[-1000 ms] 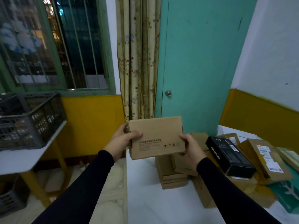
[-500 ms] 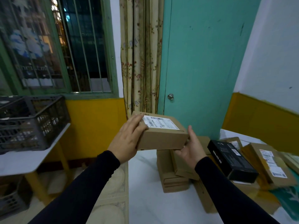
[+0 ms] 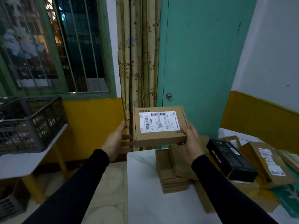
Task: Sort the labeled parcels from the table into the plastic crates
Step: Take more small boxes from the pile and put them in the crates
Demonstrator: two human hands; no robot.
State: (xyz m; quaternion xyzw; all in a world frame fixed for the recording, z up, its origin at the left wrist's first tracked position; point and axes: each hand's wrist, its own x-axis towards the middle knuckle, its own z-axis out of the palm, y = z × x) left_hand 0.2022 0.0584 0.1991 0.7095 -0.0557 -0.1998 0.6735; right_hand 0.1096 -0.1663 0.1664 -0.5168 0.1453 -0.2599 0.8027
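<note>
both arms, in black sleeves, were extended forward at chest height. left hand [image 3: 116,139] was palm-in with fingers straight, flat against the left edge of the flat brown cardboard parcel [image 3: 159,126], thumb up; no curl seen. right hand [image 3: 189,139] gripped the parcel's near right corner, thumb on top, fingers curled beneath.

parcel: shallow, rectangular, top face tilted toward the camera, with a white printed shipping label [image 3: 159,121] carrying barcodes.

parcel was held between the two hands, in the air above the far end of the white table [image 3: 145,191]. under the right hand lay a stack of plain brown cartons [image 3: 171,175]; right of that hand, a black rectangular box [image 3: 231,160] and a labelled brown parcel [image 3: 268,162]. well left of the left hand, a dark grey plastic crate [image 3: 29,123] sat on a separate white table [image 3: 21,162].
</note>
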